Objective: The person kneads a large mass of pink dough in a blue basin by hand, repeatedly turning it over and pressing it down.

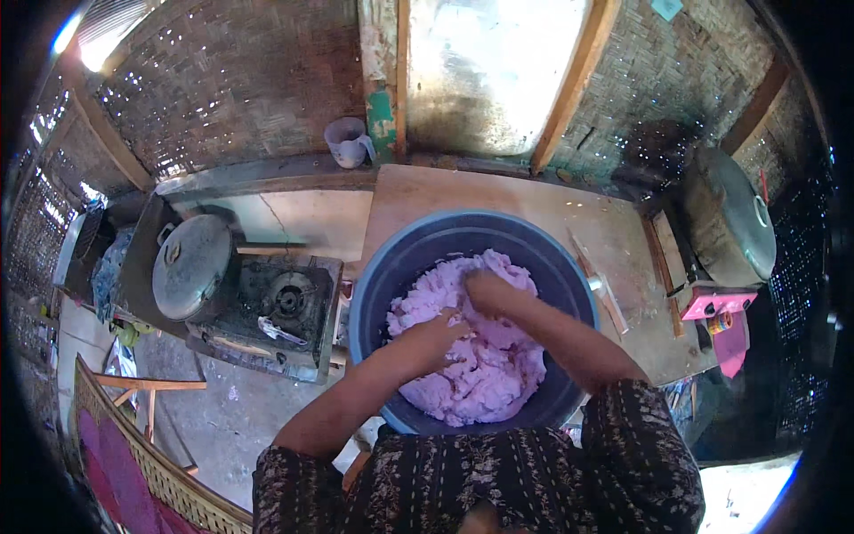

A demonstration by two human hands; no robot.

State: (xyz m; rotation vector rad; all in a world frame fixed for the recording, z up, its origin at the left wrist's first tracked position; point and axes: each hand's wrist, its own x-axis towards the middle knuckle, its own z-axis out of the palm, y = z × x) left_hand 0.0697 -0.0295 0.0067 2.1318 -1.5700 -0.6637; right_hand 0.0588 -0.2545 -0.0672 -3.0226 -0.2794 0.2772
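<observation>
Left hand (440, 335) and right hand (483, 291) sit close, sunk into pink dough (476, 383) — from here, I can't tell their grip. A blue tub (559, 271) surrounds the dough.

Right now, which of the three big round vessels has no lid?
The central blue tub, left hand and right hand inside; left pot and right pot are both lidded.

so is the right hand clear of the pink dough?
No, the right hand is down in the pink dough inside the round blue tub.
</observation>
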